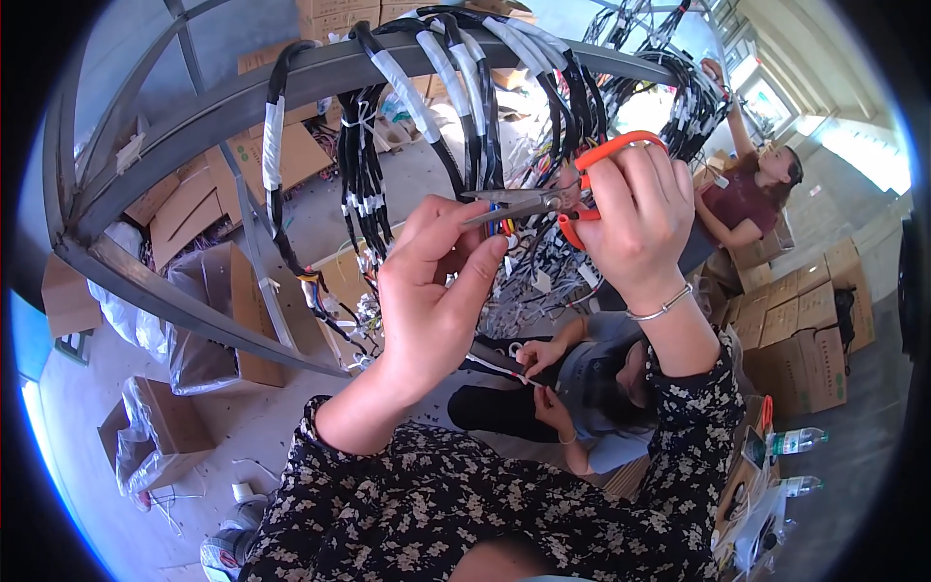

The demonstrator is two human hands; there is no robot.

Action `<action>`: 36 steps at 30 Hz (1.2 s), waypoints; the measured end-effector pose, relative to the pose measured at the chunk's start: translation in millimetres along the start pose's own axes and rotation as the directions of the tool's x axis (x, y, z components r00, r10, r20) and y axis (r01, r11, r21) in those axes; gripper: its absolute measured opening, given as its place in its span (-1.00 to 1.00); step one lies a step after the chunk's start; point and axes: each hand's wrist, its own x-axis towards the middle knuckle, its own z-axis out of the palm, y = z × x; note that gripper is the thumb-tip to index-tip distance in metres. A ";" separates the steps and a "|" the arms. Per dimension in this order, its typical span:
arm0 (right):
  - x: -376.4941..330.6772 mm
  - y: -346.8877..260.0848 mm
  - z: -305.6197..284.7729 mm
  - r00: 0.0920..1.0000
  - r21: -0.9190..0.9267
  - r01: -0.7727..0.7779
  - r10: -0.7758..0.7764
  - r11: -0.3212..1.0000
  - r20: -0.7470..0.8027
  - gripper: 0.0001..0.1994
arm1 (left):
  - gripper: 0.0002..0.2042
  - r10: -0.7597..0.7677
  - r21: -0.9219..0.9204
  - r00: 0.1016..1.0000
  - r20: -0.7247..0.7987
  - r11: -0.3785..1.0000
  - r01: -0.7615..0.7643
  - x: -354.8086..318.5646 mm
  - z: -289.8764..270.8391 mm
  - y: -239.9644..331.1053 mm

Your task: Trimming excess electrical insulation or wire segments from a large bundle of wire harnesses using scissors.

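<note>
In my right hand [635, 218] is a pair of scissors [529, 203] with orange handles, my fingers through the loops. The blades point left and stand a little apart, at a black wire bundle [495, 160] hanging from the rack. My left hand [432, 281] pinches the bundle's lower end just under the blades, where blue and yellow wires [504, 226] come out of the black wrap. Whether the blades touch the wires I cannot tell. Beside it hang more black wire harnesses [386, 73] with white tape sections, draped over the bar.
A grey metal rack [175, 102] arches over the left and top. Opened cardboard boxes [160, 432] with plastic lining stand on the floor at left. One person [606, 378] sits close by handling a wire; another person [756, 194] reaches to harnesses at right. Stacked boxes [795, 330] and plastic bottles [800, 441] lie right.
</note>
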 end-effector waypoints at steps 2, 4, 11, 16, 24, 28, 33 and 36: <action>1.2 -2.0 0.9 1.000 0.000 -0.001 0.001 1.000 0.000 -0.76 | -0.76 -0.077 -0.074 0.997 0.003 0.994 0.077 0.3 -2.6 1.4; 2.5 -4.1 -1.1 1.000 0.057 -0.013 0.011 0.998 0.029 -0.77 | -0.77 -0.123 -0.159 0.992 0.002 0.980 0.121 -1.1 -4.0 0.5; 3.9 -2.4 -5.5 0.999 -0.007 0.041 -0.041 0.999 0.001 -0.81 | -0.73 -0.123 -0.379 0.992 0.029 0.917 0.125 -1.5 -6.2 -11.0; -14.2 -30.6 -15.3 0.979 0.153 -0.202 0.205 0.967 -0.002 -0.77 | -0.76 -0.142 -0.180 0.989 -0.042 0.975 0.132 3.7 1.8 -0.3; -120.2 -133.1 -34.7 0.286 0.557 -0.810 0.705 -0.184 0.648 -0.80 | -0.78 0.669 0.735 0.727 -0.156 0.570 -0.367 -11.2 -9.0 7.9; -168.5 -172.1 -43.3 0.121 0.503 -0.695 0.606 -0.514 0.786 -0.77 | -0.49 0.161 0.432 0.929 0.333 0.850 -0.303 -40.2 42.5 5.4; -181.8 -180.4 -56.0 0.194 0.574 -0.702 0.662 -0.422 0.724 -0.78 | -0.30 0.131 0.198 0.989 0.065 0.970 -0.141 13.2 82.3 -45.1; -173.3 -184.6 -65.3 0.291 0.604 -0.674 0.599 -0.425 0.746 -0.75 | -0.35 0.174 0.378 0.985 0.007 0.911 -0.164 41.5 78.8 -50.9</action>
